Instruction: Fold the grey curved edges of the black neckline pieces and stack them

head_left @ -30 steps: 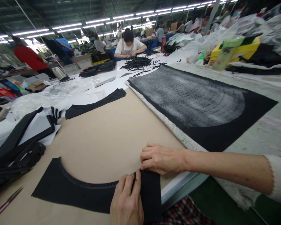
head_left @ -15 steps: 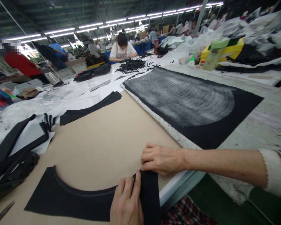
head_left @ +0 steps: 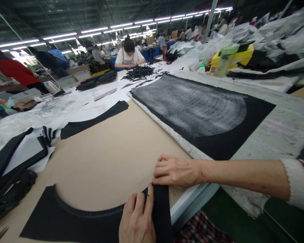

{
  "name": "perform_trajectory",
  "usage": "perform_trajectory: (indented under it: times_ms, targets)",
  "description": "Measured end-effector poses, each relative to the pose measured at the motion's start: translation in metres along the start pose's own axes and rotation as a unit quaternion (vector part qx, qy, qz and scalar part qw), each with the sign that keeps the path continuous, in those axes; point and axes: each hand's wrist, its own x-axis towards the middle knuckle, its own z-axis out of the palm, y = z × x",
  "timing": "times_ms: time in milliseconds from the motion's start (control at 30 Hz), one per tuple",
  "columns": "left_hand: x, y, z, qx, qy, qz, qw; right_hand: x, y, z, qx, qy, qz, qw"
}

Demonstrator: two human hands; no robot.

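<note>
A black fabric piece (head_left: 91,225) with a deep curved cut-out lies on the beige board, its curved edge showing a narrow ridged band. My left hand (head_left: 138,216) rests on its right part, fingers stretched out and the index fingertip at the curved edge. Just beyond that fingertip, my right hand (head_left: 176,170) has its fingers curled down and closed on the edge near the upper right corner. Its fingertips are partly hidden. The two hands almost touch.
The beige board (head_left: 108,145) spans the table. A black sheet with whitish streaks (head_left: 192,104) lies on a stained board at right. Black strips (head_left: 101,118) lie at the far edge, scissor-like tips (head_left: 0,233) at lower left. A person (head_left: 129,55) sits across.
The view has shifted slightly, so the surroundings sit a little further left. Both hands stay at nearly the same spot on the fabric's edge.
</note>
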Motion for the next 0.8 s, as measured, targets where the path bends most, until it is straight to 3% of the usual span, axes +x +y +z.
perform_trajectory:
  times_ms: [167, 433, 633, 800]
  targets:
    - [0.001, 0.007, 0.002, 0.002, 0.009, -0.027, 1.000, -0.005, 0.000, -0.003, 0.021, 0.007, 0.023, 0.999]
    - [0.001, 0.007, 0.003, 0.018, 0.009, -0.028, 0.999, -0.008, -0.012, -0.005, 0.072, 0.029, 0.141, 0.987]
    - [0.000, 0.008, 0.003, 0.005, -0.007, -0.029, 1.000, 0.000, -0.038, -0.003, 0.010, 0.013, 0.157, 0.987]
    - [0.001, 0.008, 0.001, 0.006, 0.020, -0.032, 0.999, -0.001, -0.047, 0.000, -0.039, 0.025, 0.159, 0.986]
